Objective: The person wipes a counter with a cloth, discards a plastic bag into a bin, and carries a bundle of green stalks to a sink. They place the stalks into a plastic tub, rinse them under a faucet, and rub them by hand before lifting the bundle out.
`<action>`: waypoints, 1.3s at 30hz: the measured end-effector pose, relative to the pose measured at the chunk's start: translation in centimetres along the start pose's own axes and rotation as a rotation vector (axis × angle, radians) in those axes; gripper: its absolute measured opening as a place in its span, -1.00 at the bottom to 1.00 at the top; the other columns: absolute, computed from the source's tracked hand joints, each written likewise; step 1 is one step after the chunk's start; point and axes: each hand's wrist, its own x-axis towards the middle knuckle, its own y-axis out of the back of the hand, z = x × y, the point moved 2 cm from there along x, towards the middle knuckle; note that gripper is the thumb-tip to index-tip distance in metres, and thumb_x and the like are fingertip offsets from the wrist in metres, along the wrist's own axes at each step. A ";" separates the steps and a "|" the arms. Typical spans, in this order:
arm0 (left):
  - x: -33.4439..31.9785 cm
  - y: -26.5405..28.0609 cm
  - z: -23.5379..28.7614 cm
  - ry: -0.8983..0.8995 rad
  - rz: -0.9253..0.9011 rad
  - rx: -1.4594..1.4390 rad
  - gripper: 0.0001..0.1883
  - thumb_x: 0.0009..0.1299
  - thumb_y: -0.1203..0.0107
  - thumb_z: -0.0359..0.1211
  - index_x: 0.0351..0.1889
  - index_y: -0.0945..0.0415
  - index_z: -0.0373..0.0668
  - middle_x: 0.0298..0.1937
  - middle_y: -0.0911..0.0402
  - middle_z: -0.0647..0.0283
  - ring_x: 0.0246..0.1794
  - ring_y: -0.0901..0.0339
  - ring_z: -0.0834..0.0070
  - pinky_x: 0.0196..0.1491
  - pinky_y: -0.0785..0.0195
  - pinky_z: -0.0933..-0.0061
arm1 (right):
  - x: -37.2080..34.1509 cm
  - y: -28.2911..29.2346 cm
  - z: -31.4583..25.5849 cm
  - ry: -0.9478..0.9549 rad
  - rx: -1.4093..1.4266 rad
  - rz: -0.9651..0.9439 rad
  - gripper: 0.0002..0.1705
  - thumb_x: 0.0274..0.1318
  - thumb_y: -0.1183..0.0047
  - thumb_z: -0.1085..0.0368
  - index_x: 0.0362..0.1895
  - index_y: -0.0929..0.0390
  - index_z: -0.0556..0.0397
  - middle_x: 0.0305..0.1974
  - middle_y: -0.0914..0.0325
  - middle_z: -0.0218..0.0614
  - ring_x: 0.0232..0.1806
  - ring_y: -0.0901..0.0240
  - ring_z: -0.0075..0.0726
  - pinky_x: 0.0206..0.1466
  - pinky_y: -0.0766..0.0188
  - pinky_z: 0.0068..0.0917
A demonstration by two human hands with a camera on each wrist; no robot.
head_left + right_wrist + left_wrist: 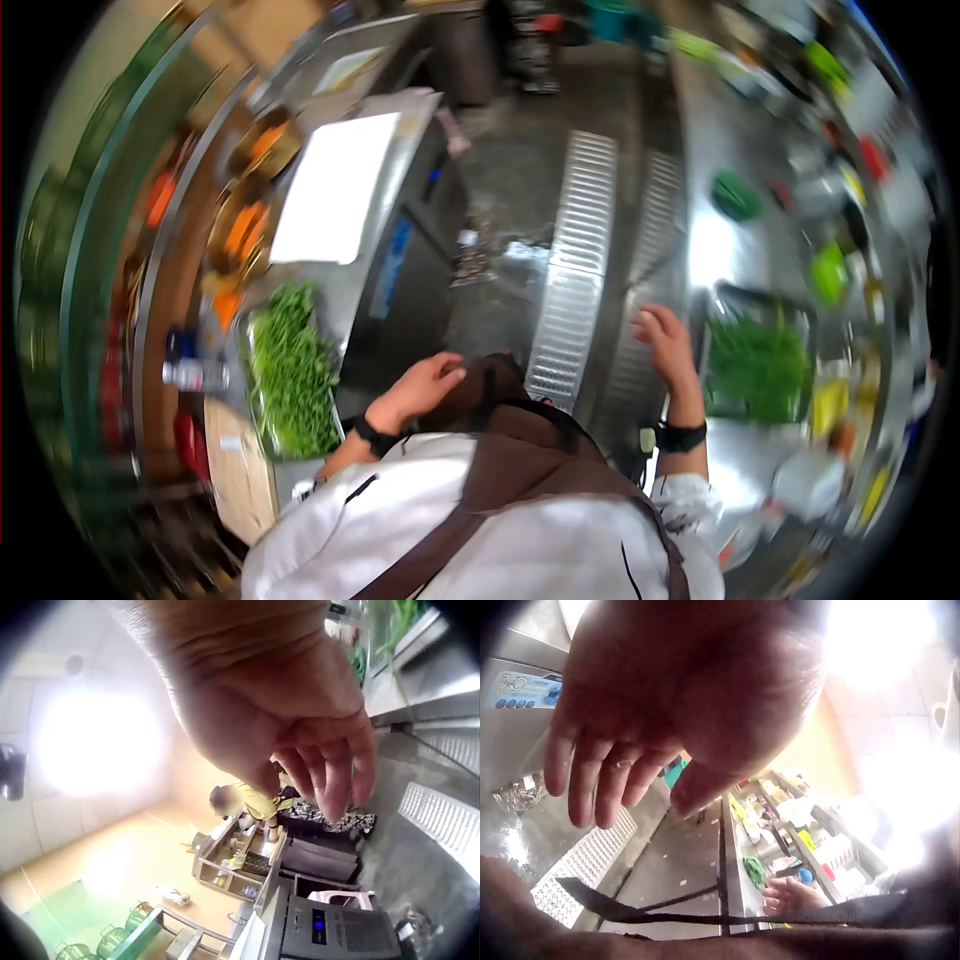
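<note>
Both hands are in the air over the aisle floor and hold nothing. In the head view my left hand hovers beside the counter, just right of a tray of leafy greens. Its fingers hang loose in the left wrist view. My right hand is near the edge of the right-hand counter, left of a second tray with finer green herbs. In the right wrist view its fingers droop, lightly bent, with nothing between them.
A white cutting board lies on the left counter, by bowls of orange pieces. A slotted drain grate runs along the floor. The right counter carries a green bundle and blurred items. Another person stands farther off.
</note>
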 end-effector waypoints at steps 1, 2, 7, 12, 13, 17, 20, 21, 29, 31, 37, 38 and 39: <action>1.4 1.0 0.7 0.066 0.018 -0.047 -0.60 0.30 -0.04 -0.22 0.01 -0.38 -0.28 -0.17 -0.56 0.04 -0.16 -0.52 0.34 -0.10 -0.35 0.42 | 2.8 -0.1 -0.1 0.003 0.050 -0.044 -0.69 0.17 0.07 0.24 -0.06 -0.44 0.15 -0.28 -0.53 -0.28 -0.37 -0.46 -0.48 -0.30 -0.39 -0.57; 3.3 1.4 -0.1 0.072 0.073 -0.132 -0.58 0.30 -0.04 -0.22 0.02 -0.37 -0.31 -0.14 -0.55 0.03 -0.13 -0.51 0.34 -0.08 -0.34 0.43 | 5.3 -0.3 0.0 -0.005 0.104 -0.072 -0.69 0.19 0.09 0.23 -0.05 -0.43 0.14 -0.28 -0.53 -0.28 -0.37 -0.46 -0.48 -0.29 -0.40 -0.56; 14.4 6.9 -2.9 0.203 0.387 -0.375 -0.53 0.33 -0.03 -0.23 0.13 -0.24 -0.25 0.04 -0.42 0.13 -0.03 -0.43 0.41 -0.03 -0.33 0.41 | 15.1 -2.1 1.1 -0.123 0.060 -0.114 -0.69 0.21 0.10 0.22 -0.07 -0.43 0.17 -0.28 -0.53 -0.28 -0.39 -0.44 -0.50 -0.28 -0.42 -0.56; 21.8 12.6 -3.8 0.333 0.574 -1.500 -0.54 0.37 0.07 -0.22 0.12 -0.16 -0.29 0.10 -0.33 0.03 0.02 -0.41 0.26 -0.01 -0.35 0.29 | 23.0 -2.8 -0.6 -0.244 -0.050 -0.209 -0.67 0.21 0.10 0.19 -0.07 -0.42 0.18 -0.31 -0.53 -0.25 -0.39 -0.44 -0.46 -0.30 -0.41 -0.53; 23.0 13.6 -3.1 0.334 0.559 -1.461 -0.59 0.37 0.09 -0.24 0.07 -0.22 -0.33 0.05 -0.38 0.02 -0.02 -0.44 0.30 -0.02 -0.36 0.33 | 24.8 -2.7 -1.2 -0.282 -0.006 -0.218 -0.67 0.21 0.10 0.19 -0.07 -0.41 0.18 -0.31 -0.52 -0.24 -0.39 -0.45 -0.44 -0.30 -0.41 -0.52; 29.1 14.9 -0.9 0.387 0.456 -1.119 -0.67 0.39 0.12 -0.27 0.00 -0.32 -0.31 -0.09 -0.50 0.10 -0.13 -0.51 0.36 -0.05 -0.39 0.41 | 32.3 -0.6 -3.9 -0.231 -0.020 -0.158 -0.67 0.20 0.09 0.16 -0.07 -0.42 0.14 -0.30 -0.52 -0.27 -0.39 -0.44 -0.45 -0.31 -0.40 -0.54; 33.8 14.9 2.1 0.363 0.324 -1.091 -0.69 0.37 0.11 -0.32 0.00 -0.34 -0.29 -0.12 -0.52 0.11 -0.18 -0.53 0.42 -0.15 -0.42 0.49 | 37.6 1.8 -4.6 -0.259 0.016 -0.066 -0.66 0.21 0.09 0.14 -0.07 -0.42 0.12 -0.30 -0.52 -0.28 -0.40 -0.44 -0.47 -0.31 -0.41 -0.55; 35.3 14.8 3.1 0.379 0.331 -1.025 -0.70 0.38 0.10 -0.32 -0.01 -0.35 -0.30 -0.13 -0.53 0.12 -0.21 -0.53 0.44 -0.15 -0.42 0.51 | 39.7 2.9 -4.0 -0.258 0.012 -0.065 -0.67 0.21 0.09 0.14 -0.07 -0.43 0.10 -0.30 -0.52 -0.28 -0.40 -0.44 -0.48 -0.30 -0.42 -0.54; 45.0 15.5 9.4 0.376 0.461 -1.015 -0.73 0.38 0.09 -0.33 -0.03 -0.37 -0.25 -0.14 -0.52 0.17 -0.22 -0.52 0.49 -0.19 -0.38 0.56 | 56.4 4.7 -7.6 -0.253 -0.008 -0.217 -0.67 0.20 0.10 0.16 -0.09 -0.43 0.15 -0.31 -0.51 -0.26 -0.40 -0.45 -0.46 -0.31 -0.41 -0.57; 46.6 16.0 11.1 0.378 0.480 -1.026 -0.74 0.38 0.09 -0.33 -0.03 -0.38 -0.25 -0.14 -0.52 0.18 -0.21 -0.52 0.49 -0.18 -0.38 0.55 | 60.5 3.7 -9.4 -0.190 -0.037 -0.261 -0.67 0.20 0.09 0.17 -0.10 -0.43 0.16 -0.31 -0.52 -0.26 -0.39 -0.46 -0.46 -0.30 -0.41 -0.57; 49.9 17.4 12.8 0.452 0.544 -1.077 -0.72 0.40 0.09 -0.31 -0.01 -0.36 -0.26 -0.12 -0.53 0.17 -0.16 -0.53 0.44 -0.11 -0.41 0.52 | 69.7 -0.1 -13.1 -0.064 -0.102 -0.402 -0.68 0.18 0.06 0.21 -0.11 -0.44 0.19 -0.32 -0.53 -0.26 -0.39 -0.46 -0.46 -0.29 -0.40 -0.56; 50.7 17.9 12.6 0.446 0.545 -1.084 -0.72 0.40 0.09 -0.31 -0.01 -0.36 -0.26 -0.12 -0.53 0.17 -0.16 -0.53 0.44 -0.11 -0.41 0.52 | 70.7 -0.9 -13.3 -0.071 -0.092 -0.439 -0.67 0.17 0.06 0.19 -0.10 -0.43 0.18 -0.31 -0.52 -0.26 -0.38 -0.46 -0.44 -0.27 -0.42 -0.54; 51.3 18.5 12.2 0.465 0.573 -1.086 -0.72 0.39 0.08 -0.32 -0.01 -0.36 -0.26 -0.12 -0.53 0.17 -0.16 -0.53 0.45 -0.12 -0.41 0.52 | 71.8 -1.7 -13.4 -0.079 -0.079 -0.478 -0.65 0.17 0.07 0.17 -0.09 -0.43 0.18 -0.30 -0.52 -0.26 -0.36 -0.46 -0.42 -0.25 -0.43 -0.52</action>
